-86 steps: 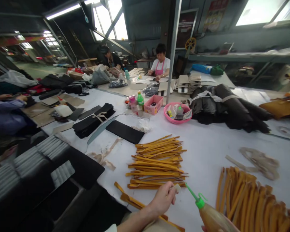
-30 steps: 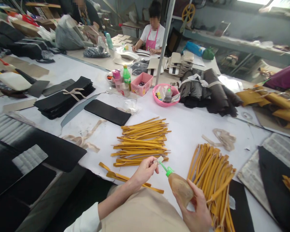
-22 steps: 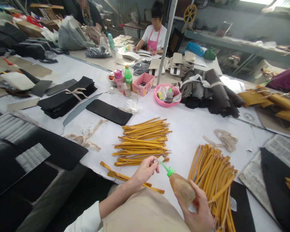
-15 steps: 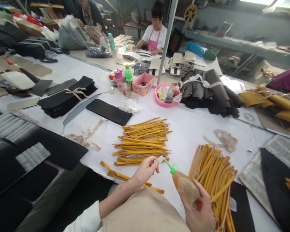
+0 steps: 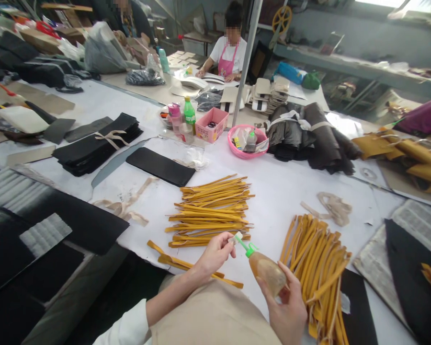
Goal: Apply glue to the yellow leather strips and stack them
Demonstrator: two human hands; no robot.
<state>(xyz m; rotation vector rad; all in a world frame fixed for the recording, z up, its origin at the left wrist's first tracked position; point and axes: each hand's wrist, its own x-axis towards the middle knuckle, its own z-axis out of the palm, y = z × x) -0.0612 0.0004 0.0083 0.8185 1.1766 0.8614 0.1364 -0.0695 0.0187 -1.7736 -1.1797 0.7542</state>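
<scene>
My right hand (image 5: pixel 286 309) grips a brown glue bottle (image 5: pixel 266 271) with a green nozzle, tilted up and to the left. The nozzle tip touches a small white piece (image 5: pixel 236 236) pinched in my left hand (image 5: pixel 215 253). Both hands hover over the near edge of the white table (image 5: pixel 290 191). A neat stack of yellow strips (image 5: pixel 210 211) lies just beyond my left hand. A looser bundle of yellow strips (image 5: pixel 318 263) lies beside my right hand. Two more yellow strips (image 5: pixel 179 264) lie under my left forearm.
Black fabric pieces (image 5: pixel 96 143) and a black panel (image 5: pixel 160 166) lie to the left. A pink basket (image 5: pixel 247 142), a pink box (image 5: pixel 211 125) and bottles (image 5: pixel 188 112) stand behind. Dark rolled material (image 5: pixel 309 136) lies at the back right. Two people work at a farther table.
The bottle dipped away slightly, then its nozzle came back against the white piece in my left hand. My left hand stayed almost still. The view has tilted down since the earliest frame.
</scene>
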